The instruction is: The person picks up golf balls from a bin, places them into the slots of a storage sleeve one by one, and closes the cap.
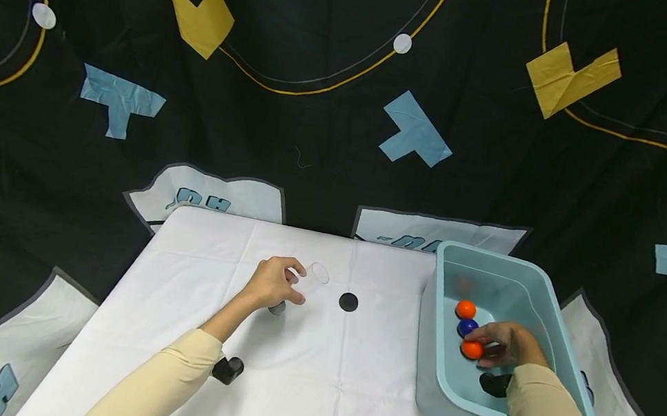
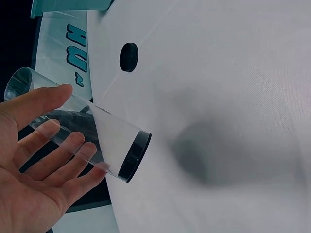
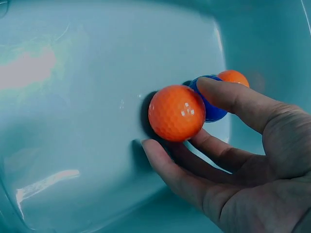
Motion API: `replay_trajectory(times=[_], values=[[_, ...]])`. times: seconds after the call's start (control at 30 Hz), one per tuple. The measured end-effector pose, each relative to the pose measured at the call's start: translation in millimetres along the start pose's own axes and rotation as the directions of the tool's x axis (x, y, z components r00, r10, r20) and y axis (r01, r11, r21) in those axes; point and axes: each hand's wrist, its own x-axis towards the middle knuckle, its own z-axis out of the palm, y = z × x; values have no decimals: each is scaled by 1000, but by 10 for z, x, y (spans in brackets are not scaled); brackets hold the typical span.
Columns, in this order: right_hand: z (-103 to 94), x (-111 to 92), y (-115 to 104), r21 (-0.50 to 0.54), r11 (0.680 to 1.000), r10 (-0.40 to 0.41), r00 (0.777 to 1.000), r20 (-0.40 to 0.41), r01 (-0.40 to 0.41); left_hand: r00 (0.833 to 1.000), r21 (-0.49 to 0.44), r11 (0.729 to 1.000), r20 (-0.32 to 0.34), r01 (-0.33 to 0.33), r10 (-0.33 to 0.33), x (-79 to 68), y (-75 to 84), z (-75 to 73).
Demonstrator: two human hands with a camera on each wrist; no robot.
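Spreading thumb and fingers wide about the nearer orange golf ball [image 3: 176, 114], the right hand [image 1: 502, 345] dips into the light-blue plastic bin [image 1: 428, 362]; whether skin meets ball, I cannot tell. Just beyond lie a dark-blue ball [image 3: 215, 110], then a farther orange ball [image 1: 466, 310]. Across from it, the left hand [image 1: 276, 283] holds a clear tube [image 2: 116, 131], tilted above the white tablecloth [image 1: 284, 403], a black end cap [image 2: 135, 158] on it. A round black disc [image 1: 348, 301] lies near. Behind hangs a black curtain [image 1: 325, 20] bearing blue tape [image 1: 420, 135].
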Motion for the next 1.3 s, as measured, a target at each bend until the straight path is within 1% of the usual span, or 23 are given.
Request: replay_trajectory(times=[0.2, 0.47, 0.73, 0.9, 1.0, 1.17, 1.3], values=[[-17, 16, 8, 19, 1000, 7, 1000, 24, -7, 1000, 1, 1000, 0, 13, -13, -2, -5, 1], [-64, 44, 36, 87, 995, 36, 997, 68, -42, 1000, 1, 1000, 16, 16, -16, -4, -27, -2], [-122, -10, 0, 79, 997, -6, 994, 112, -3, 1000, 13, 1000, 9, 26, -26, -4, -54, -23], [-172, -77, -34, 84, 996, -6, 993, 115, -4, 1000, 19, 1000, 7, 23, -23, -4, -30, -18], [-210, -139, -74, 63, 998, -13, 991, 136, 5, 1000, 17, 1000, 7, 19, -19, -3, -7, -17], [-286, -249, -188, 13, 1000, -9, 985, 171, 7, 1000, 22, 1000, 4, 20, -20, 2, 15, -11], [-341, -334, -297, -1, 1000, -9, 982, 188, 9, 1000, 25, 1000, 5, 16, -16, 8, 28, -13]])
